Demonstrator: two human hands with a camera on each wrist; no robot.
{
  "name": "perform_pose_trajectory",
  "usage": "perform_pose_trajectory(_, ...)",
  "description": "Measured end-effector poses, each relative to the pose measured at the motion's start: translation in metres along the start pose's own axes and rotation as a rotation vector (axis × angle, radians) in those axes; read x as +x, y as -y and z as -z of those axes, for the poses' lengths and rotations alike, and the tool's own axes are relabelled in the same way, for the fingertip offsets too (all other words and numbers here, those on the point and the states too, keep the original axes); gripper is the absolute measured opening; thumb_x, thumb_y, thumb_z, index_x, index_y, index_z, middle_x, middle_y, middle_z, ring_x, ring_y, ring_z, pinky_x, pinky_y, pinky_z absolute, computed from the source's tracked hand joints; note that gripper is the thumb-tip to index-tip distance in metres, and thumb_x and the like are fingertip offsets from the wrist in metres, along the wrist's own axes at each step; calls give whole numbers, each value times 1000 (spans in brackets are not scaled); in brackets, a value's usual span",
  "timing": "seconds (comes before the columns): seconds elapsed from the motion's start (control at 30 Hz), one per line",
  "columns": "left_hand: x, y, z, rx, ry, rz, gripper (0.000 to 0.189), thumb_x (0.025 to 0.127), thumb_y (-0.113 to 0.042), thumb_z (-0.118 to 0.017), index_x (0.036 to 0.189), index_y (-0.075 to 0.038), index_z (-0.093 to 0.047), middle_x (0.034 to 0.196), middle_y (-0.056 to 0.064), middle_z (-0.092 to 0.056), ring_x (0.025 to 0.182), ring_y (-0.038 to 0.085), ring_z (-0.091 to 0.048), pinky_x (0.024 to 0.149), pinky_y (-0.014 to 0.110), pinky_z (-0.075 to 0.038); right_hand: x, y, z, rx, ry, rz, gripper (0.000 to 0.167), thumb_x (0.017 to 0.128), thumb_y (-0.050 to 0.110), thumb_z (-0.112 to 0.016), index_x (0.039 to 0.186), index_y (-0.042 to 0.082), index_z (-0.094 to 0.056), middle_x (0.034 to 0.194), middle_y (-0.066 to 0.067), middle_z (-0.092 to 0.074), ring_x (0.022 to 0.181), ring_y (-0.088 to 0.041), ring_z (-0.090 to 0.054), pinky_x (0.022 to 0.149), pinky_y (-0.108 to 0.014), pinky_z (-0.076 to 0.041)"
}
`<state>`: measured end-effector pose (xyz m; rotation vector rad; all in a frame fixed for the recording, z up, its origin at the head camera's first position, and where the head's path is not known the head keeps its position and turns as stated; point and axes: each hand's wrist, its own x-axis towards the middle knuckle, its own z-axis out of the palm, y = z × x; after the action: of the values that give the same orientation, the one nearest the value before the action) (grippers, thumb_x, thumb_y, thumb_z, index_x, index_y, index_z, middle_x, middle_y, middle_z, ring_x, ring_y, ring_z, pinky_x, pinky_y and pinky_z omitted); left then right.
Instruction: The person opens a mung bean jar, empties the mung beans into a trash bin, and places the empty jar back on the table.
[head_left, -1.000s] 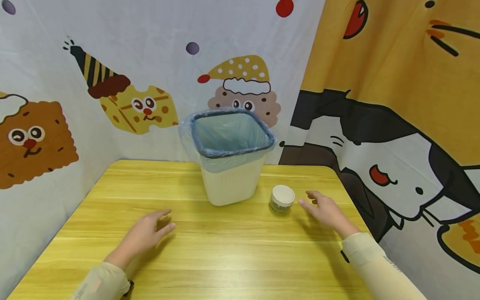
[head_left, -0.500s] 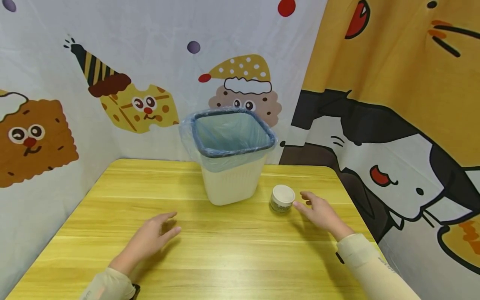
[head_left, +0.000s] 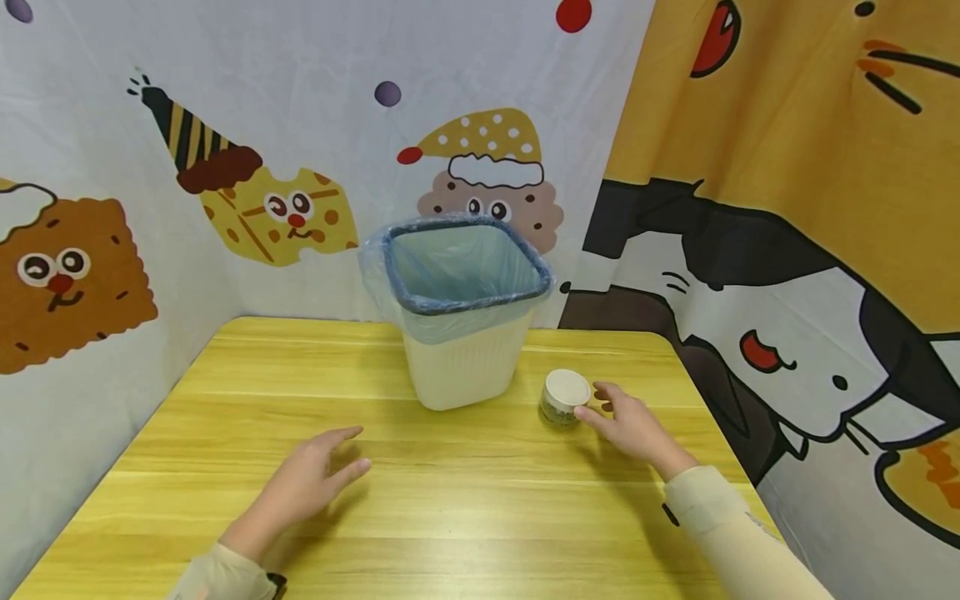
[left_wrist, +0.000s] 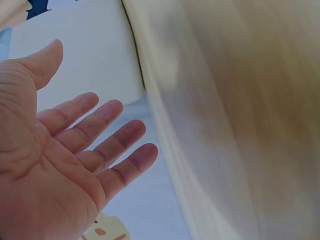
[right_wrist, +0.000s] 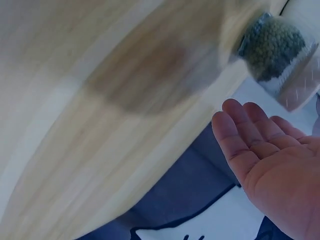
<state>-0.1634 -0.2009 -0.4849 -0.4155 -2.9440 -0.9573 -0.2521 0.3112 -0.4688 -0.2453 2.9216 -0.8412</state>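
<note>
A small clear jar (head_left: pixel 566 398) with a white lid stands upright on the table, right of centre in the head view. Up close in the right wrist view, the jar (right_wrist: pixel 274 46) shows green granules inside. Just to its right is my right hand (head_left: pixel 632 427), fingers relaxed and slightly bent, the thumb tip overlapping the jar's side in the head view. Whether the thumb touches it I cannot tell. My left hand (head_left: pixel 302 479) hovers over the left part of the table, fingers extended and thumb spread, holding nothing.
Behind the jar and to its left stands a cream trash bin (head_left: pixel 468 367), lined with a translucent bluish bag (head_left: pixel 435 325) folded over its dark rim. The wooden table (head_left: pixel 450 533) ends at a cartoon-printed curtain (head_left: pixel 300 50) at the back and right.
My right hand has moved left, up to the jar's right side. My left hand has shifted slightly right. The jar and the trash bin stay in place.
</note>
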Motion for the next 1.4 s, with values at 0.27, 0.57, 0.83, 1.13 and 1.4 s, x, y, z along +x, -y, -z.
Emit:
perform_pose_trajectory(0.27,-5,-11,-3,-4,-13,-42,62,104,-41,-70,151,-2,-58,151,22,-62,138,48,-60,112,65,-49,8,9,-16,120,26,-4,103,97,55,-75,162,-9,-28,152,-34,-54,130,-45,-65,107,-56,-56)
perform_pose_trajectory(0.57,-16,-23,-4,-59,13,-48,63,104,-42,-70,151,-2,-57,151,22,-62,136,48,-61,111,65,-51,20,19,-25,176,-17,-104,122,85,56,-88,164,-9,-21,158,-34,-45,143,-49,-53,116,-62,-46)
perform_pose_trajectory(0.83,-23,-31,-5,-90,18,-48,64,104,-45,-68,153,-4,-57,152,19,-63,137,46,-62,110,64,-52,30,20,-33,195,-70,-135,120,82,49,-93,162,-8,-24,153,-33,-49,138,-47,-56,113,-61,-48)
perform_pose_trajectory(1.13,-28,-37,-5,-112,9,-55,64,104,-45,-68,153,-4,-57,151,19,-63,137,45,-62,106,63,-55,29,24,-36,262,-74,-179,114,84,42,-91,161,-6,-23,152,-31,-49,137,-46,-57,111,-59,-50)
perform_pose_trajectory(1.4,-28,-37,-7,-137,20,-40,65,104,-47,-68,152,-6,-57,151,18,-63,134,45,-64,102,61,-58,23,26,-39,294,-75,-149,107,81,39,-93,156,-5,-30,148,-28,-53,132,-41,-60,110,-56,-51)
